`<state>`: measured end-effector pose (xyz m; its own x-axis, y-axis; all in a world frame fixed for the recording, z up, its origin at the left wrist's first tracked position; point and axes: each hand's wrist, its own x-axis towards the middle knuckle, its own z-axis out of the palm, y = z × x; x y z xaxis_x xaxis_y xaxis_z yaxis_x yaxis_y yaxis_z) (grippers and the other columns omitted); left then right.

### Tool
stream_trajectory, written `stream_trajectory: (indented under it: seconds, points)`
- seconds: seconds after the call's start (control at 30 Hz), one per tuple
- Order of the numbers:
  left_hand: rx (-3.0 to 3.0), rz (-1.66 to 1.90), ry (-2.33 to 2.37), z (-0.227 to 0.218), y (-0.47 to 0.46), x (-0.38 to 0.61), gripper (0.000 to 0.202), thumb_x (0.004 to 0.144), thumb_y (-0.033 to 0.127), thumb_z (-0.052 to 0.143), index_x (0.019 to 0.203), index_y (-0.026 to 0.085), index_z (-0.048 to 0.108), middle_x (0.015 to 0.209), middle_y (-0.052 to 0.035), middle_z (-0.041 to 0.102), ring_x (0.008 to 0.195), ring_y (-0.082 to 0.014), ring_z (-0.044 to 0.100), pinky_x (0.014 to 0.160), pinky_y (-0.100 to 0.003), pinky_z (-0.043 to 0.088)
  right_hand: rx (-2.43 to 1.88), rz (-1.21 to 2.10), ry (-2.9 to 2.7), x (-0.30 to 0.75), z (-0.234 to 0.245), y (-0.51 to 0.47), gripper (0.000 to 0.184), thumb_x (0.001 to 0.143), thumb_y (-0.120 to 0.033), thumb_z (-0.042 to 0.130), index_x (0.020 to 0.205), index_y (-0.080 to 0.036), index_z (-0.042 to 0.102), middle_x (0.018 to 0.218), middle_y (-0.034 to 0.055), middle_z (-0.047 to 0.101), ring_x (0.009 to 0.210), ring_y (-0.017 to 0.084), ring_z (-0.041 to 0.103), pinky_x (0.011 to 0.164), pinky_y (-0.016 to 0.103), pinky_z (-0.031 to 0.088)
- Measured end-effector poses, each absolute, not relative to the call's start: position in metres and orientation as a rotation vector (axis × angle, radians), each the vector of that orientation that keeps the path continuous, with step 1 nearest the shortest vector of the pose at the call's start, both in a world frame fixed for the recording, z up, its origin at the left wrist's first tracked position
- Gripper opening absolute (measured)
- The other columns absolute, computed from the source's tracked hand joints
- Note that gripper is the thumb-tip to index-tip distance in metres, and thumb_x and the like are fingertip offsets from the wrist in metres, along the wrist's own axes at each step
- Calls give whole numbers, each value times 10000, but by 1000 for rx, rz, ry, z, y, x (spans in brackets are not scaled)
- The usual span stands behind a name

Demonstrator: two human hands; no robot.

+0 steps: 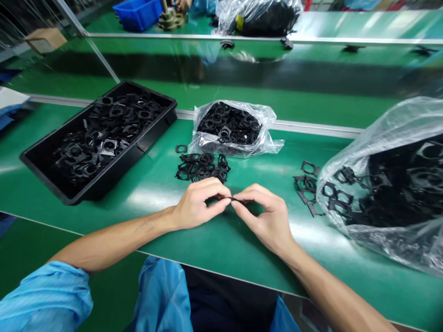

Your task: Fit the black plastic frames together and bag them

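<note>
My left hand (200,203) and my right hand (265,214) meet fingertip to fingertip just above the green table (155,193). Both pinch one small black plastic part (232,199), mostly hidden by the fingers. Right behind the hands lies a small heap of black ring-shaped parts (202,167). A single square frame piece (181,148) sits to its left. Several flat black frames (306,184) lie loose to the right of my right hand.
A black tray (41,159) full of black parts stands at the left. A small clear bag of parts (233,127) lies behind the heap. A large clear bag (391,193) lies at the right. A metal rail, a blue bin (138,13) and another bag are farther back.
</note>
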<state>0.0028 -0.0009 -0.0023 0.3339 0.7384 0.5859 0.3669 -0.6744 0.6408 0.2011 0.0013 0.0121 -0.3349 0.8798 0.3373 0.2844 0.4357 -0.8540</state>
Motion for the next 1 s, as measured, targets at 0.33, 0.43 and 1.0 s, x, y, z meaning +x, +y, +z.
stream_trajectory:
  seconds: [0.33,0.43,1.0]
  points:
    - [2127,1255,1011,-5,0,-3,103,928,256,682,987,175,660,910,-59,727,838,-166,674,795,-307,552,-953,852,-1844,209,17,3,122,925,-203,674,967,-235,784,873,59,757,786,198,698,742,352,613]
    - [2187,1288,939,-4,0,-2,103,920,219,696,1011,174,679,890,-52,725,818,-153,667,780,-294,547,-919,819,-1887,207,16,2,148,928,-176,664,988,-239,783,891,57,759,790,193,701,753,350,607]
    - [2037,1254,984,-5,0,-2,133,917,186,685,1046,161,667,871,-29,701,735,-115,639,728,-243,530,-1001,1157,-1612,208,12,6,132,903,-338,740,894,-207,735,864,45,694,751,163,669,721,301,592]
